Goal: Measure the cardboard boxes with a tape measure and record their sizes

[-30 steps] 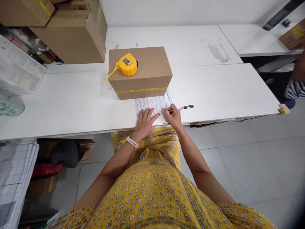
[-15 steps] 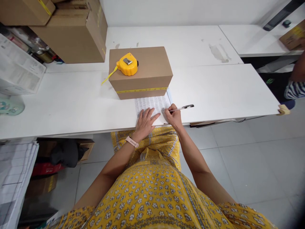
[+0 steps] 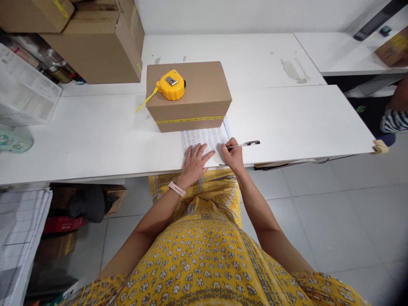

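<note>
Left hand (image 3: 194,163): ours is laid flat with the fingers spread, not gripping anything, just pressing on the paper near the desk edge.
Right hand (image 3: 233,157): we've got this one curled around a pen, writing-style, resting over the right side of the page.
Pen (image 3: 251,143): clear barrel, black end, sticking out to the right past our knuckles. The tip is down by our fingers, and we can't really make it out.
Paper sheet (image 3: 197,136): lies on the desk right in front of us, under both hands, full of columns of tiny dark text we can't read. The far part is hidden by a box, and we can't tell if it's actually pinned under there.
Cardboard box (image 3: 191,83): plain brown, just beyond our hands, with yellow tape (image 3: 191,120) along its near side.
Tape measure (image 3: 172,86): yellow, sitting on the box's left half, with a bit of blade poking out past the left edge.
Watch strap (image 3: 177,189): pale pink, on our left wrist.
Desk (image 3: 280,127): white, with bigger cartons (image 3: 95,51) at the back left and a pale green bottle (image 3: 15,141) at the far left.
Right edge: we catch part of another person's arm, plus some striped fabric (image 3: 393,121).
</note>
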Demonstrator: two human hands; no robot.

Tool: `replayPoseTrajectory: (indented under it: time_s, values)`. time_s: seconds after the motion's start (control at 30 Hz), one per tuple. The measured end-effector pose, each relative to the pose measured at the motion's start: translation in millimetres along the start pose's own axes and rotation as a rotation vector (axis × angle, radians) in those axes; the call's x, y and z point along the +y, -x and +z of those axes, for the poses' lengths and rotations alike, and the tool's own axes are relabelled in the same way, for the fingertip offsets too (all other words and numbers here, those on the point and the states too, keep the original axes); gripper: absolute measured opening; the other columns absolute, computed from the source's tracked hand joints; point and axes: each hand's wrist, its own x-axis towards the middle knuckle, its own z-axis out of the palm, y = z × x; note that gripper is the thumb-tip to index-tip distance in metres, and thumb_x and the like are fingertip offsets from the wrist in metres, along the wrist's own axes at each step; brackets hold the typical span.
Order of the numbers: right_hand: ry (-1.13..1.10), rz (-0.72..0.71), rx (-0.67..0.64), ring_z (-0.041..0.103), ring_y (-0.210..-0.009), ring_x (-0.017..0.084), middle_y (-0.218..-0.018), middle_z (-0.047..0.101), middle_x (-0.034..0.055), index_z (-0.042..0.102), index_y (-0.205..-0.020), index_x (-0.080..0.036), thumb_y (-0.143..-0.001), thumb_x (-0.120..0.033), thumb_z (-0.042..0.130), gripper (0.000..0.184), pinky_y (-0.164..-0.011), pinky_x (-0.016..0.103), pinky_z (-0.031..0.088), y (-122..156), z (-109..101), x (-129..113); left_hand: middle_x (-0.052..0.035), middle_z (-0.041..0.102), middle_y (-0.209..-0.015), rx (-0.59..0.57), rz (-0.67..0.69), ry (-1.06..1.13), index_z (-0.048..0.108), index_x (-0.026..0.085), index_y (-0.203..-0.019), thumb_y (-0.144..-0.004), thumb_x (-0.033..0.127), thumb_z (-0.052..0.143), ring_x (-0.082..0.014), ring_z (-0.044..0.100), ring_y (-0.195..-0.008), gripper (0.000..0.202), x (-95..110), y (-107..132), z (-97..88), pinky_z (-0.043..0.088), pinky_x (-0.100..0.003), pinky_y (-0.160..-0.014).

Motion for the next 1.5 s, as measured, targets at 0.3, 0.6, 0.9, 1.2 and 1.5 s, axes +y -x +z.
replayPoseTrajectory:
  time_s: [0.3,0.6,0.9,1.2,1.5]
  values:
    - [-0.006,0.024,0.001,0.036,-0.054,0.011,-0.052,0.040,-0.0084,0.040,-0.067,-0.025,-0.077,-0.032,0.060,0.023,-0.056,0.028,0.029,-3,0,1,-0.0148,0.039,-0.163,0.006,0.002,0.000,0.048,0.025,-0.154,-0.086,0.025,0.077,-0.0359,0.034,-0.152,0.075,-1,0,0.7,0.021,-0.057,-0.127]
    - [-0.004,0.018,-0.023,0.038,-0.056,0.012,-0.054,0.041,-0.0076,0.041,-0.066,-0.025,-0.078,-0.034,0.059,0.023,-0.058,0.028,0.030,-6,-3,-1,-0.0143,0.039,-0.163,0.010,0.002,-0.012,0.047,0.026,-0.155,-0.086,0.026,0.077,-0.0354,0.033,-0.152,0.075,-1,1,1.5,0.020,-0.057,-0.127]
    - [-0.010,0.044,-0.002,0.038,-0.056,0.012,-0.053,0.043,-0.0076,0.041,-0.067,-0.025,-0.074,-0.033,0.057,0.019,-0.057,0.027,0.030,-7,-5,-2,-0.0146,0.039,-0.164,0.000,-0.002,0.000,0.047,0.025,-0.155,-0.086,0.026,0.077,-0.0358,0.033,-0.152,0.076,-1,1,1.3,0.020,-0.056,-0.127]
    - [0.028,0.047,-0.050,0.040,-0.055,0.012,-0.054,0.045,-0.0071,0.042,-0.067,-0.025,-0.076,-0.031,0.058,0.019,-0.057,0.028,0.031,-11,-6,-2,-0.0147,0.038,-0.164,0.002,0.000,-0.009,0.046,0.026,-0.155,-0.086,0.028,0.076,-0.0360,0.033,-0.152,0.075,-1,1,2.5,0.020,-0.057,-0.127]
    - [0.034,0.044,-0.052,0.039,-0.056,0.012,-0.054,0.044,-0.0068,0.042,-0.067,-0.025,-0.076,-0.029,0.058,0.019,-0.056,0.027,0.031,-11,-7,-2,-0.0136,0.037,-0.165,-0.019,-0.012,0.010,0.046,0.027,-0.155,-0.087,0.027,0.074,-0.0353,0.032,-0.153,0.074,0,0,1.3,0.019,-0.057,-0.127]
